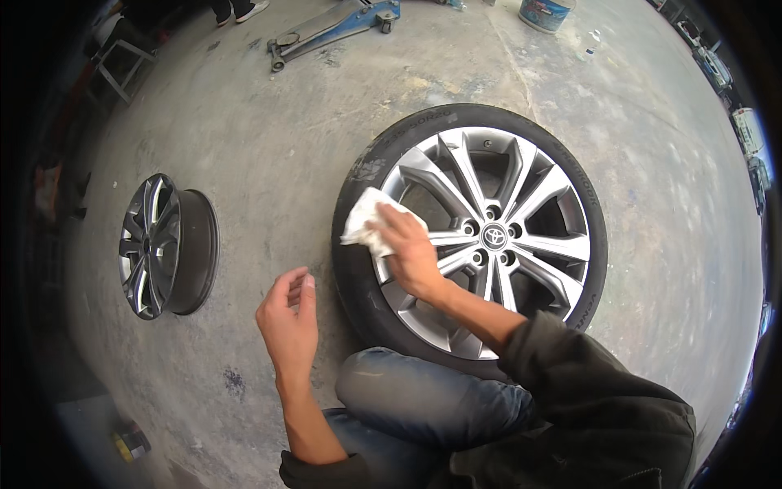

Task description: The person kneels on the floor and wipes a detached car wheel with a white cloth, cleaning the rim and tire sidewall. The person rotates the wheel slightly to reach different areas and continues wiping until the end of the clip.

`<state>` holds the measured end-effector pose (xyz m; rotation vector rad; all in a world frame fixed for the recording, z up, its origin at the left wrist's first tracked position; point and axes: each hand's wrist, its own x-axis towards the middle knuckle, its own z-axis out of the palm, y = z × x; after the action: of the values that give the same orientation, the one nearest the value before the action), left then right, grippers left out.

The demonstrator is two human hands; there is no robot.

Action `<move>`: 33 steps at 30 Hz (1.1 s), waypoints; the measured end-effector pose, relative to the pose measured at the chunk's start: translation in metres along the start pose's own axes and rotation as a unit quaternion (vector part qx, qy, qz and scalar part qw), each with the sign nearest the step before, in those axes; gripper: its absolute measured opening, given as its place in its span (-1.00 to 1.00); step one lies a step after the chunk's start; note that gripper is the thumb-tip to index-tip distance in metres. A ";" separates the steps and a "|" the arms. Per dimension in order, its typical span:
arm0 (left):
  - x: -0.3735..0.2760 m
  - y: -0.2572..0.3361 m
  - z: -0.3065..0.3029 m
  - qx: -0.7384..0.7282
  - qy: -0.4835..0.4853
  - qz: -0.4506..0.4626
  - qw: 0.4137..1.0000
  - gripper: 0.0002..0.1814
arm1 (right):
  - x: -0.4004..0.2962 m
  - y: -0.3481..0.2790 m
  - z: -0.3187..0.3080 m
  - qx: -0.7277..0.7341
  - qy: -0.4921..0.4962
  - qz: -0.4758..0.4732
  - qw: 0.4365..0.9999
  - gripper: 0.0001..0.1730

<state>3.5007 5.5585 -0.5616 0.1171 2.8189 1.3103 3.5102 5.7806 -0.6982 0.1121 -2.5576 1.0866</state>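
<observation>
A silver multi-spoke Toyota alloy wheel point(553, 244) with a black Hankook tire point(360, 299) around it lies flat on the floor in front of my knees. My right hand point(410, 247) presses a white cloth point(361, 221) onto the tire's left sidewall and the rim edge beside it. The palm hides part of the spokes and rim there. My left hand point(290, 312) is raised left of the tire, fingers curled loosely and thumb apart, holding nothing. Farther left, a bare alloy wheel point(195, 252) without a tire stands on its edge.
A blue floor jack point(342, 30) lies at the top, with a person's feet point(244, 13) to its left. A bucket point(545, 13) and a clear plastic bottle point(592, 44) are at the upper right. A metal stand point(125, 70) is at the upper left, a can point(132, 442) at the lower left.
</observation>
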 end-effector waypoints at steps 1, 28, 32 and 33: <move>0.002 0.006 0.006 -0.013 -0.006 0.001 1.000 -0.72 | 0.003 0.022 0.010 -0.071 -0.058 -0.061 0.994 -0.30; 0.005 -0.004 0.011 0.009 -0.082 0.017 0.996 -0.70 | -0.052 0.017 0.029 -0.221 -0.202 -0.112 0.947 -0.53; 0.002 -0.010 0.007 -0.007 -0.071 0.004 0.997 -0.68 | -0.065 0.060 -0.012 -0.130 -0.208 -0.214 0.946 -0.44; -0.001 -0.010 0.006 -0.004 -0.077 0.004 0.997 -0.68 | -0.057 0.077 -0.023 -0.108 -0.264 -0.180 0.941 -0.42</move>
<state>3.5012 5.5560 -0.5732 0.2199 2.6877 1.2551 3.5545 5.8474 -0.7560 0.8847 -2.9261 0.6956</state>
